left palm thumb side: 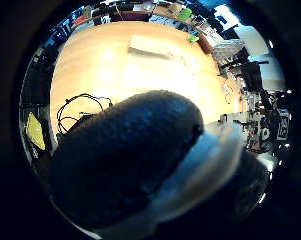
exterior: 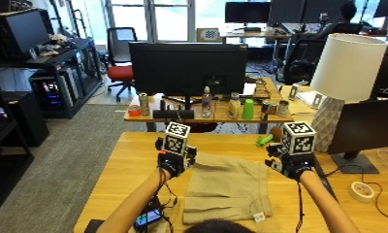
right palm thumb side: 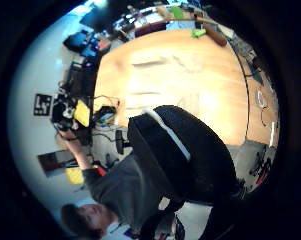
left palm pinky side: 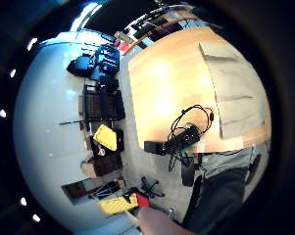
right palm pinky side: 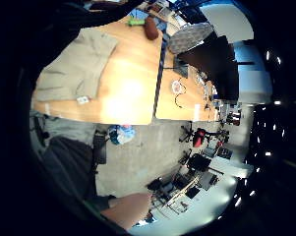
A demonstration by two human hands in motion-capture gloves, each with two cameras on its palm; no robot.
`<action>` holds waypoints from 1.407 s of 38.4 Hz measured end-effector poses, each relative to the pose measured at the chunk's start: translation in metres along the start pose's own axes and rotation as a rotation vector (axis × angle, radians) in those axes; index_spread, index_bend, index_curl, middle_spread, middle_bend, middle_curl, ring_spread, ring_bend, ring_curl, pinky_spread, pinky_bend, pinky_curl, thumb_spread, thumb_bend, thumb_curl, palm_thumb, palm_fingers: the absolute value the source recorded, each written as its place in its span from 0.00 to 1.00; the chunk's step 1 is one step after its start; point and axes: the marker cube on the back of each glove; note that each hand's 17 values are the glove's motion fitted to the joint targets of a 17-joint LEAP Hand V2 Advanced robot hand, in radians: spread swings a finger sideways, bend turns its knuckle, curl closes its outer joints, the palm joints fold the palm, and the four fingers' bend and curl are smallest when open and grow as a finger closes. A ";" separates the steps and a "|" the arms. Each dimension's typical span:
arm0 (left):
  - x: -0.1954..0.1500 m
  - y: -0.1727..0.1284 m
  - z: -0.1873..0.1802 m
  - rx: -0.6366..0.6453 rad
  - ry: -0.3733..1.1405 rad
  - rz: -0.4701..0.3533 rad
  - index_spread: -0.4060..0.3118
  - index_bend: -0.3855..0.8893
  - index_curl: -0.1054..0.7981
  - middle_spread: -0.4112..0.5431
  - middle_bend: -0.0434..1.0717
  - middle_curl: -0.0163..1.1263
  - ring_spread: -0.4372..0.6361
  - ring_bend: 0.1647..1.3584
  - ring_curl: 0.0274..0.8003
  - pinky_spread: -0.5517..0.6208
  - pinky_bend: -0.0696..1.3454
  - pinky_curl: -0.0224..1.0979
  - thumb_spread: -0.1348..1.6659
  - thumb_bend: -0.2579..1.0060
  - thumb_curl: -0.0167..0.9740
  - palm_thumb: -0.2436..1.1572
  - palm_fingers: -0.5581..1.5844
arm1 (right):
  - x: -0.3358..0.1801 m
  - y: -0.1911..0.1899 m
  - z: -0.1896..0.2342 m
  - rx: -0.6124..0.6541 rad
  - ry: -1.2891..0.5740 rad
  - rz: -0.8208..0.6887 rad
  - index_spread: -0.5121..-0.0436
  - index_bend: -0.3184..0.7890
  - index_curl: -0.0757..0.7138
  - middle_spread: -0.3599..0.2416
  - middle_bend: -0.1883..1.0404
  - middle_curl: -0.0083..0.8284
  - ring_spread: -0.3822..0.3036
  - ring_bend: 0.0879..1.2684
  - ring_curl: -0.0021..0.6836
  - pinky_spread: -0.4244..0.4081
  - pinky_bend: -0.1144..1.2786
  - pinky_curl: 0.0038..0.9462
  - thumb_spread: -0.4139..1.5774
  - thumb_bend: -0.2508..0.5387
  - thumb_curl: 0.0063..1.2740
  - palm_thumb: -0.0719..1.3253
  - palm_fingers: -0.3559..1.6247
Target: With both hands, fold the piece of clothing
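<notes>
The left hand (exterior: 175,163) is raised above the counter (exterior: 129,165), over the far left corner of the shorts (exterior: 227,188). The right hand (exterior: 291,165) is raised level with it, off the shorts' right side. In the outside view only the backs of the gloves show, so how far the fingers are spread cannot be told from there. In each thumb side palm view a black gloved thumb (left palm thumb side: 125,155) fills the foreground with the counter far behind it and no cloth near it, so neither hand holds or touches the garment; whether the fingers are straight or curled I cannot tell.

The shorts are tan and lie flat on the wooden counter between the two forearms. Their near edge reaches towards the person, and a small white tag (exterior: 259,216) lies at the near right corner.

On the counter beside the left forearm lies a small black device with a lit screen (exterior: 147,219) and a tangle of black cable (exterior: 165,194). Beyond the shorts, near the far edge, lie a green object (exterior: 264,141) and a brown object (exterior: 276,133). At the right stand a white lamp (exterior: 341,73) and a dark monitor (exterior: 368,127), with a roll of tape (exterior: 361,191) near the counter's right edge. On a second desk behind stands a large monitor (exterior: 187,68) with a row of bottles (exterior: 236,107).
</notes>
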 end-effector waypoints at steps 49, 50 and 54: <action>0.081 0.005 0.158 -0.241 0.188 0.401 0.50 0.38 0.32 0.65 0.18 0.22 0.67 0.45 0.33 0.77 0.46 0.33 0.61 0.20 0.19 0.26 0.27 | -0.019 -0.038 0.172 -0.298 -0.004 -0.167 0.30 0.33 0.24 0.52 0.34 0.40 0.59 0.39 0.47 0.69 0.54 0.38 0.78 0.34 0.16 0.36 0.33; 0.084 0.004 0.167 -0.259 0.197 0.401 0.50 0.39 0.32 0.65 0.17 0.22 0.67 0.45 0.33 0.76 0.47 0.33 0.61 0.20 0.19 0.26 0.27 | -0.019 -0.041 0.183 -0.314 -0.002 -0.168 0.29 0.33 0.24 0.52 0.34 0.40 0.59 0.39 0.47 0.69 0.54 0.38 0.78 0.34 0.16 0.37 0.33; 0.089 -0.001 0.195 -0.305 0.224 0.391 0.49 0.39 0.33 0.66 0.18 0.22 0.68 0.46 0.33 0.76 0.49 0.34 0.61 0.19 0.21 0.27 0.26 | -0.021 -0.046 0.214 -0.357 0.003 -0.163 0.29 0.34 0.23 0.52 0.34 0.41 0.60 0.39 0.47 0.69 0.56 0.39 0.78 0.33 0.17 0.39 0.32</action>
